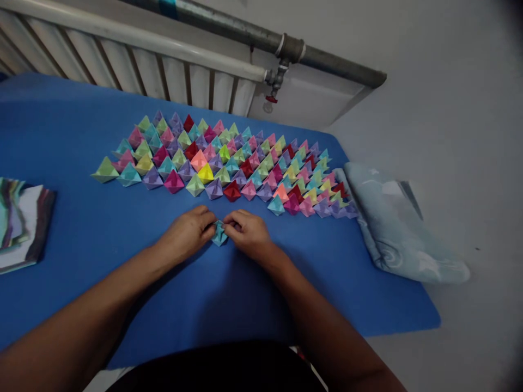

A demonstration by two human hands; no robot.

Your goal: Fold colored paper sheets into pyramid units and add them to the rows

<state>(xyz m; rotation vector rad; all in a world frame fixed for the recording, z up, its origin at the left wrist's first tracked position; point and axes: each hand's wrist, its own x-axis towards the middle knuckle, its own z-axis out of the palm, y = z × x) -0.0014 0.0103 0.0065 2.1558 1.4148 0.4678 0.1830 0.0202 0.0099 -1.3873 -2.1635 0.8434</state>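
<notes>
Left hand (192, 231) and right hand (248, 234) pinch teal paper boat (219, 236), fingertips closed, near side of boat rows (246, 168); blanket (402, 234) right of rows.

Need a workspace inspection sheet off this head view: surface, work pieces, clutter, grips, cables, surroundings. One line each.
Surface: blue surface, supporting the work.
Work pieces: folded paper pieces in mixed colours, in close rows beyond the hands; one blue-green paper piece apart from them.
Clutter: stack of papers at far left; folded pale cloth at the right edge.
Grips: left grip and right grip, bare hands, pinch the blue-green piece.
Cables: nothing seen.
Surroundings: radiator, pipe and wall.
</notes>
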